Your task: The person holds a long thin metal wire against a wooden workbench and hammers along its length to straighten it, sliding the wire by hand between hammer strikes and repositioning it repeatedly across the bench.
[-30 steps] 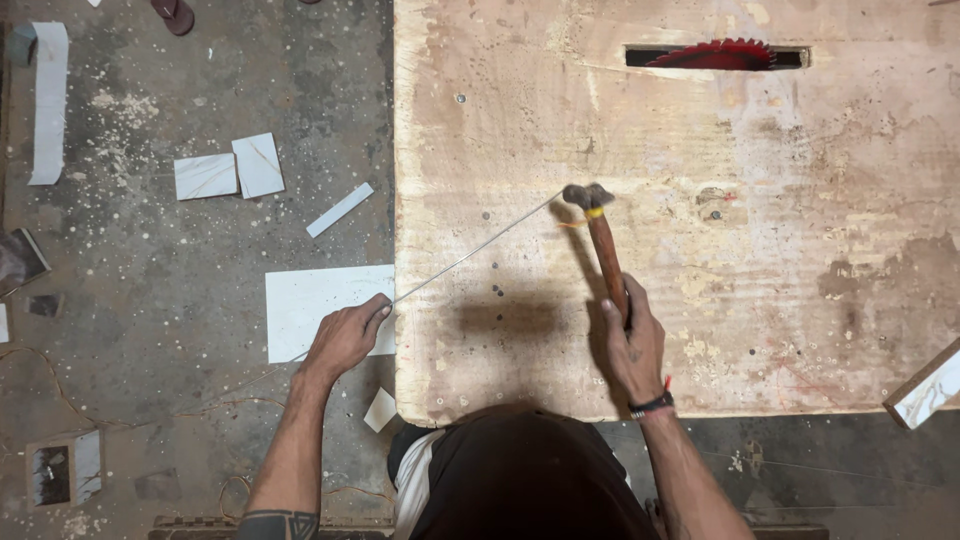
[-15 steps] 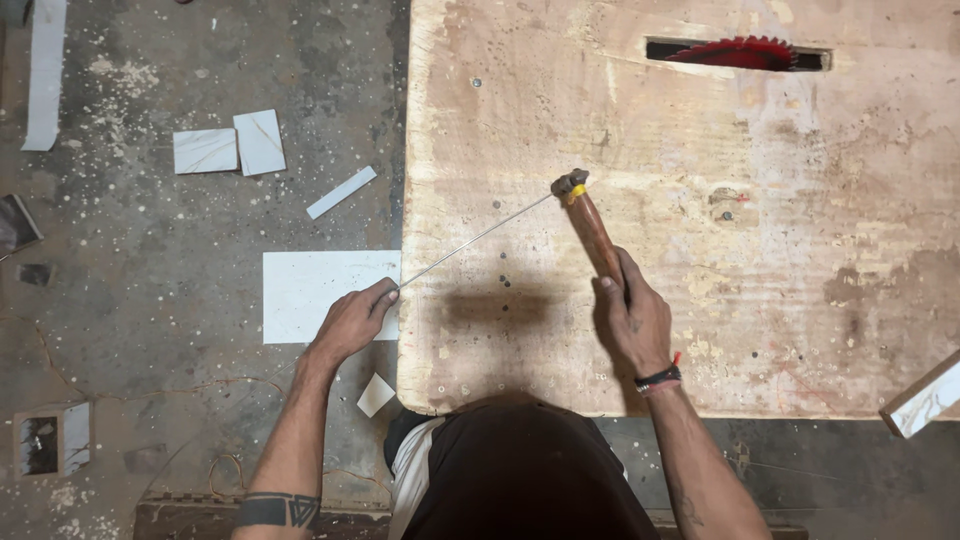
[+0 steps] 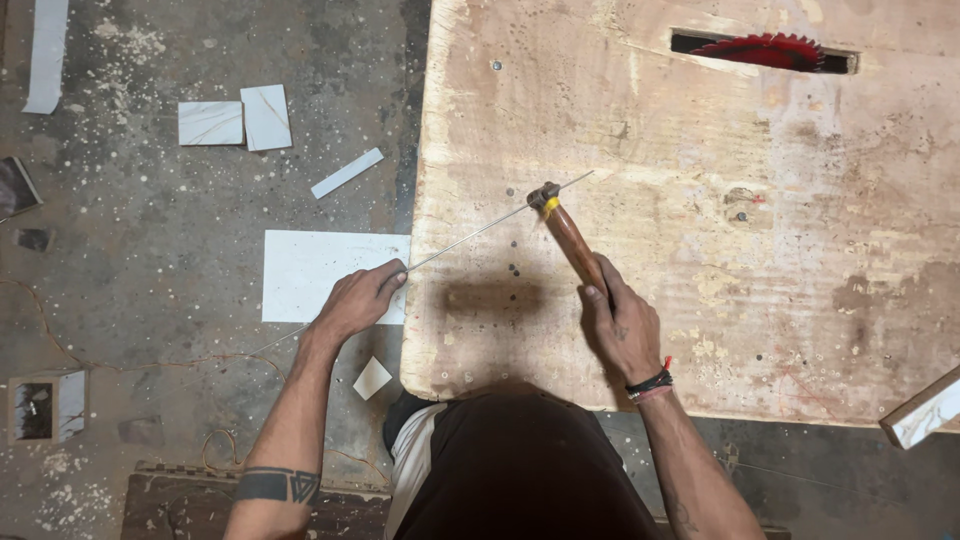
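Observation:
My left hand (image 3: 358,298) pinches a long thin metal rod (image 3: 470,233) just off the left edge of a worn wooden table (image 3: 700,250). The rod slants up and to the right across the tabletop. A hammer (image 3: 565,232) with a brown wooden handle is gripped in my right hand (image 3: 620,325). Its dark metal head rests on the rod near the rod's far end. A small yellow band marks the handle just below the head.
A red circular saw blade (image 3: 772,50) pokes through a slot at the table's far side. White tile pieces (image 3: 235,118) and a larger white sheet (image 3: 320,270) lie on the dusty floor at left. A white-edged board (image 3: 925,412) shows at the lower right.
The hammer head has come down from above onto the rod and shifted slightly left along it. My left hand keeps its hold on the rod.

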Motion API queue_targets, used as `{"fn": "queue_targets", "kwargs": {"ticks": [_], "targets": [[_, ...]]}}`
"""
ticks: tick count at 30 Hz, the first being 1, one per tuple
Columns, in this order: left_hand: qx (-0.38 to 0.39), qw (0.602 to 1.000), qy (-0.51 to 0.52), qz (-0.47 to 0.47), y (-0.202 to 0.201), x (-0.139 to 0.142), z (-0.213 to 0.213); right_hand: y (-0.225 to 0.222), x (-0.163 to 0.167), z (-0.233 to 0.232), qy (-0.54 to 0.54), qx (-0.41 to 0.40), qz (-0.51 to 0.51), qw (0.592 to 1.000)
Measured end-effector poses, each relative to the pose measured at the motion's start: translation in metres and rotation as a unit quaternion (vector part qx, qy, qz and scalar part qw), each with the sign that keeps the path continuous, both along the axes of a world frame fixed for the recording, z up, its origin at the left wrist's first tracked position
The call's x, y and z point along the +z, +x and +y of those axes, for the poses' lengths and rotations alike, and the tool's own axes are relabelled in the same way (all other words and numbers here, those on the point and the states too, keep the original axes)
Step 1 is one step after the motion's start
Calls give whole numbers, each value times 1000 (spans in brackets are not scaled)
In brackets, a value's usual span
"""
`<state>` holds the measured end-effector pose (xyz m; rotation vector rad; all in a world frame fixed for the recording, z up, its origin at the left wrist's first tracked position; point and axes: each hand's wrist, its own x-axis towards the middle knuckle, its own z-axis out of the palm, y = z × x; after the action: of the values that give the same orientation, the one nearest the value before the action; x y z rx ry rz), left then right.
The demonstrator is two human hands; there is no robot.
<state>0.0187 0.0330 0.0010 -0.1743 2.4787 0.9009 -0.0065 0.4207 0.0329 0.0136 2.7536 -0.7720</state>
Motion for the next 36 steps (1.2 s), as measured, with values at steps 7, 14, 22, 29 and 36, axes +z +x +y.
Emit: {"fn": "queue_targets", "kwargs": {"ticks": [7,14,22,29,36], "targets": [[13,1000,4,-7,1,-3,2,12,3,-11,-70,54,93,992],[9,1000,-8,4,4,2,6,19,12,-25,-110,107,147,977],[7,998,11,58,5,4,7,26,28,-46,-83,147,92,981],[8,1000,-7,29,6,6,10,31,30,-58,-72,170,47,982],[10,999,-22,28,7,11,16,38,32,-59,-55,182,19,982]]}}
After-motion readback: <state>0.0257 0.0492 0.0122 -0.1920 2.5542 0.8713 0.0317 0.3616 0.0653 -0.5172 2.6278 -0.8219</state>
